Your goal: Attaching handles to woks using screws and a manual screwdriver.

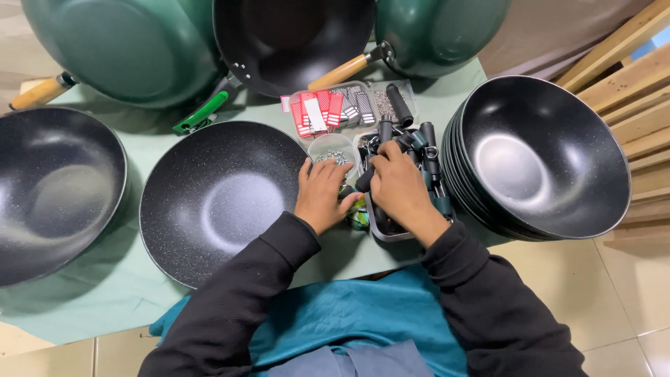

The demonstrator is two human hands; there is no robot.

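My left hand [322, 194] rests at the right rim of a black speckled wok [216, 199] without a handle, fingers curled beside a small clear tub of screws [333, 149]. Just right of it, my right hand [399, 185] closes around a black handle part [366, 180] over a grey tray of black and green pan handles [419, 150]. The two hands almost touch. Both arms wear black sleeves.
A stack of black woks [541, 157] stands at the right, another black wok [52, 192] at the left. Green woks with wooden handles [125, 45] lean at the back. A clear tray of red and striped tags [328, 110] lies behind the screws. Wooden slats [628, 77] are at far right.
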